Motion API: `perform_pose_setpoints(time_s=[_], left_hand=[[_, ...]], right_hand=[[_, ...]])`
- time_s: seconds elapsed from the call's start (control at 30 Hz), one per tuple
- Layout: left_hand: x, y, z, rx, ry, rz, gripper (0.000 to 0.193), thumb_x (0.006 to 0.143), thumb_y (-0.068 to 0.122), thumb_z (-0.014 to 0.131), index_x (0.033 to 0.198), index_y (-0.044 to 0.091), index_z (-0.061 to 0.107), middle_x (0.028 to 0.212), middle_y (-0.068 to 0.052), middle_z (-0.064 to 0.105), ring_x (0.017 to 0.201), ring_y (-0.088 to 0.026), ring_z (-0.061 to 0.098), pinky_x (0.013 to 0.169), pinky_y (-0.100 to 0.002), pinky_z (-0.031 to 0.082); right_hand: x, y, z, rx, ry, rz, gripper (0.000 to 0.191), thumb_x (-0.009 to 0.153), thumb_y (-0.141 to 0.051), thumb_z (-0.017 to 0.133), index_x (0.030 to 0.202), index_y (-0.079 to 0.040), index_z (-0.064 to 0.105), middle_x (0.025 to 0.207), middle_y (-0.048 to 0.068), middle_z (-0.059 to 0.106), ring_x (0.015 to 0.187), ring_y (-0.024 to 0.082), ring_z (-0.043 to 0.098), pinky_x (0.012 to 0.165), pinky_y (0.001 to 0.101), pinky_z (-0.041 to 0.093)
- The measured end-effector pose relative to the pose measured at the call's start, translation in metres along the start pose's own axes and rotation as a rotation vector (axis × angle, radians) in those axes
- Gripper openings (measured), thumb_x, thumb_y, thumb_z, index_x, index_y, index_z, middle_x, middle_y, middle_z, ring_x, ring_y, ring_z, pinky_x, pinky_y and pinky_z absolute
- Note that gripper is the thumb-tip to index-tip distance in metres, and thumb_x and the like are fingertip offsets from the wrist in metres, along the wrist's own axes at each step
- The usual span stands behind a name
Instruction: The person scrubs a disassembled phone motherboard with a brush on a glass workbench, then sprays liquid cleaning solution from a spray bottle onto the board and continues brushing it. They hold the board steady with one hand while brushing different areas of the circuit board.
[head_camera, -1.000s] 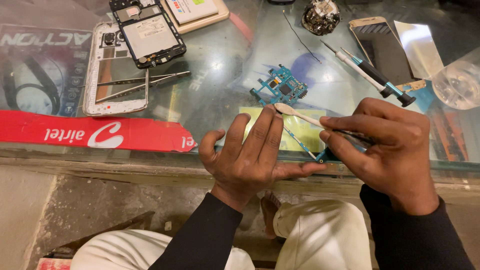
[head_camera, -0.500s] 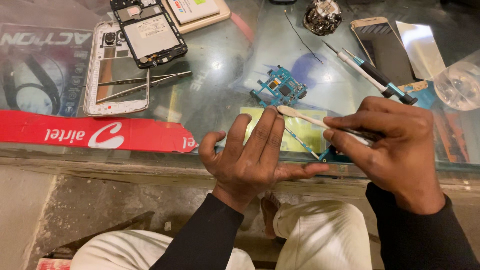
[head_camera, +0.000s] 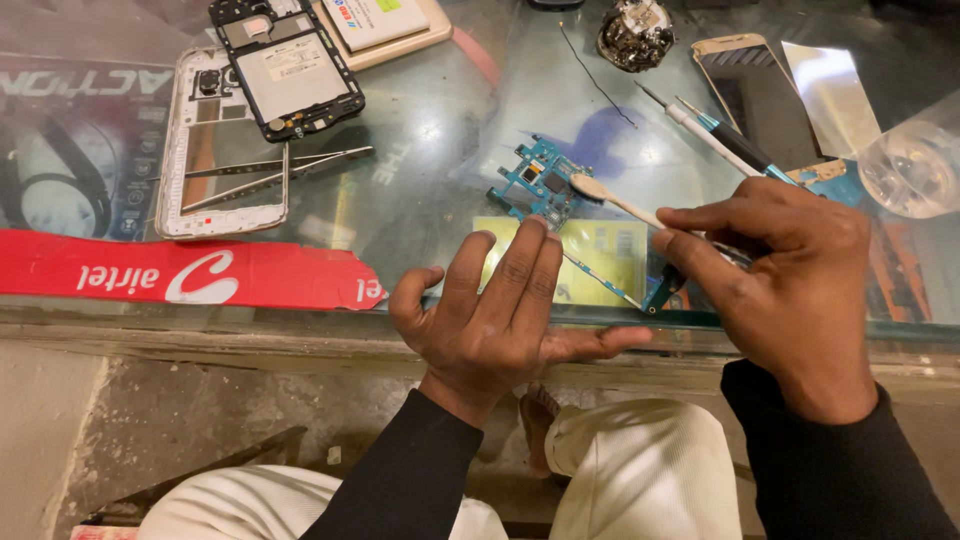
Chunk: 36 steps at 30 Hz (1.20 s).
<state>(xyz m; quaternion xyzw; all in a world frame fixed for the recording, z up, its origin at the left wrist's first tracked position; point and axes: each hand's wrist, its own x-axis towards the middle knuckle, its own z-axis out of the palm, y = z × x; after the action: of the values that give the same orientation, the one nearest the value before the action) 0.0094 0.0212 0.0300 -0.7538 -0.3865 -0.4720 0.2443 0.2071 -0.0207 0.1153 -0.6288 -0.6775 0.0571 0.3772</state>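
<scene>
Swab now up at the blue board, was lower by the yellow sheet

R hand (head_camera: 785, 275) pinches a white swab stick (head_camera: 625, 205); since 1 s ago its tip went far-left onto the blue circuit board (head_camera: 540, 185) at glass mid-table, so contact w/ board looks made. L hand (head_camera: 500, 310) open, fingers spread, holds nothing, fingertips resting on near edge of yellow sheet (head_camera: 600, 255). Tweezers (head_camera: 270, 170) far left on a phone frame (head_camera: 215, 145)

Blue circuit board (head_camera: 540, 185), red sticker strip (head_camera: 190, 272), yellow card (head_camera: 600, 255), blk sleeves.
</scene>
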Motion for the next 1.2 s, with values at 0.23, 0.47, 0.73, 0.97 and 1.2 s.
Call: perform_pose_setpoints(time_s=[0.23,0.47,0.73,0.97,1.2], left_hand=[[-0.006,0.000,0.003,0.007,-0.005,-0.005,0.087,0.094,0.094,0.046,0.104,0.014,0.078,0.112,0.004,0.075,0.105,-0.017,0.060,0.093,-0.040,0.032],[-0.013,-0.001,0.010,0.039,-0.014,0.001,0.076,0.097,0.089,0.041,0.106,0.022,0.075,0.112,0.005,0.074,0.112,-0.016,0.060,0.095,-0.043,0.031],[-0.013,-0.001,0.007,0.062,-0.030,-0.004,0.083,0.098,0.089,0.039,0.120,0.019,0.079,0.115,0.007,0.074,0.112,-0.015,0.057,0.097,-0.041,0.030],[-0.014,-0.001,0.007,0.035,-0.046,-0.007,0.081,0.098,0.086,0.040,0.121,0.019,0.080,0.121,0.007,0.074,0.116,-0.015,0.058,0.100,-0.041,0.030],[-0.011,-0.003,0.006,0.020,-0.023,0.001,0.076,0.097,0.087,0.051,0.112,0.018,0.079,0.123,0.006,0.075,0.111,-0.015,0.061,0.095,-0.041,0.031]], right_hand=[[0.002,-0.006,0.000,-0.056,0.084,0.053,0.020,0.081,-0.003,0.082,0.101,-0.001,0.079,0.070,0.009,0.063,0.060,0.012,0.056,0.054,0.0252,0.040],[-0.001,-0.002,-0.001,0.173,0.199,0.203,0.018,0.086,-0.005,0.079,0.104,-0.004,0.077,0.081,0.001,0.064,0.069,0.006,0.055,0.064,0.0208,0.040],[-0.002,0.003,0.000,0.117,0.123,0.123,0.020,0.082,-0.004,0.080,0.102,-0.003,0.077,0.076,0.004,0.063,0.068,0.009,0.056,0.062,0.0222,0.042],[-0.003,0.008,-0.002,0.104,-0.036,0.025,0.022,0.081,-0.005,0.081,0.102,-0.004,0.080,0.073,0.004,0.066,0.067,0.010,0.060,0.062,0.0238,0.044],[0.000,0.006,-0.001,0.051,-0.019,0.024,0.022,0.082,-0.006,0.082,0.104,-0.005,0.080,0.073,0.005,0.066,0.067,0.011,0.059,0.062,0.0247,0.044]])
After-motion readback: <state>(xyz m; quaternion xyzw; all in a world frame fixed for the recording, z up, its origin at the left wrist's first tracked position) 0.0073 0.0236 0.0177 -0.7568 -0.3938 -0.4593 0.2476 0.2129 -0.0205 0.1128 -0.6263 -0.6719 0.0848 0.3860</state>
